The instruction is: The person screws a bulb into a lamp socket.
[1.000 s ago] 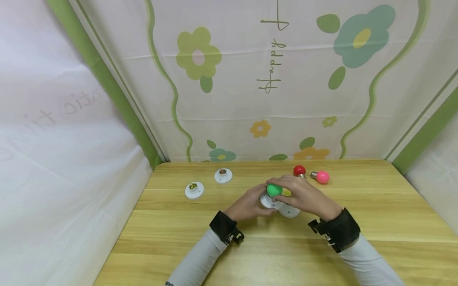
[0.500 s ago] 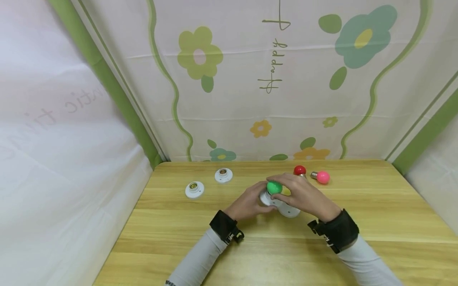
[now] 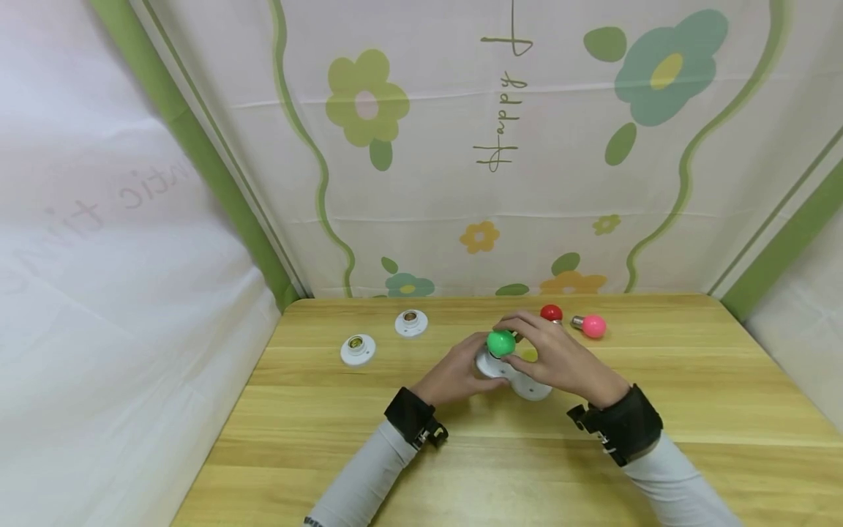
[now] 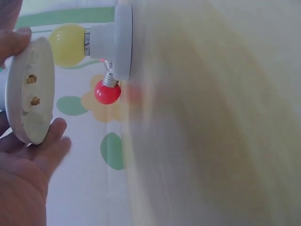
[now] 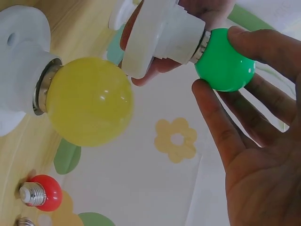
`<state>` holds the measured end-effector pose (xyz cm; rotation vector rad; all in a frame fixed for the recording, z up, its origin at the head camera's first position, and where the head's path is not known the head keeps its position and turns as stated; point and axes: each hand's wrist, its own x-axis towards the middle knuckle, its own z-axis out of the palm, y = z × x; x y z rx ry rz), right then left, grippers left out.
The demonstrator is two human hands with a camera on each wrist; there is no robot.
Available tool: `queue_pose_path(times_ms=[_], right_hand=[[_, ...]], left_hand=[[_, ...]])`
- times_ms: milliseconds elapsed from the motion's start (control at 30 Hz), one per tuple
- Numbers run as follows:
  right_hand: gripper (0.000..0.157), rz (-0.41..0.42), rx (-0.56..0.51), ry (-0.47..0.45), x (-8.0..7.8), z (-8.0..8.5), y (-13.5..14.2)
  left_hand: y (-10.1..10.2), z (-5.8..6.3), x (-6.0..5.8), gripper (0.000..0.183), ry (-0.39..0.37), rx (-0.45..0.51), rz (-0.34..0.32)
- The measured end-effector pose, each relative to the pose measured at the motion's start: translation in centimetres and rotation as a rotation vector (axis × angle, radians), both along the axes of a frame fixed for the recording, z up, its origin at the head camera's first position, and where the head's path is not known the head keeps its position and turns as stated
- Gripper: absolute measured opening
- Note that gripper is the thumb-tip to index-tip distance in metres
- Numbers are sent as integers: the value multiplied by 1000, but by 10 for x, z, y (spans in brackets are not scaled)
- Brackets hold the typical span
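Seeing the held socket's underside (image 4: 42, 90) takes the left wrist view.

Lettering: script word "Happy" (image 3: 497, 121), set sideways, with a further character cut by the upper edge, on the flowered back cloth (image 3: 421, 187); faint reversed letters (image 3: 125, 197), partly legible as "ntic ti", on the left cloth (image 3: 99, 344).

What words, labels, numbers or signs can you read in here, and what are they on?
"Happy": sideways on the back curtain, with a cut-off letter above it that I can't identify.
"ntic tim": seemingly reversed and faint on the left curtain; the rest is too faint to read.
No lettering can be made out on the green bulb, the yellow bulb or the held lamp holder.
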<state>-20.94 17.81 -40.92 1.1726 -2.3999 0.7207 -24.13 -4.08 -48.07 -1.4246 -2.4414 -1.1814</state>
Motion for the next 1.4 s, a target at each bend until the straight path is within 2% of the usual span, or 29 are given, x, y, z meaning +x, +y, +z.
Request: queue_pose_path(times_ms=[167,267,400,500,667,833,1133,1400], right_hand=[[49,8,2,7,0,-1,0],[49,13,18,21,0,-2,0],[48,25,33,29,-1,-4,0],[47,31,37,37,0,-5,-1],[46,31,34,47,-1,-6,0],[45,45,32,43,-2,-5,0],[43,60,12,18,0,-1,1],[40,9,31,18,0,1,7]], left_hand=[[-2,4,2,69,-60,46,18],[-4,7,3,62,-53,100,33],[-3,10,3,55,-35,191,15],[-1,10,3,53,-51,235,9],[-3,11,3,49,-104,224,30],[-4,13,3,45,-142,234,11],[-8,15,4,44,-139,217,11],[-14,32,15,45,-125,136,7]])
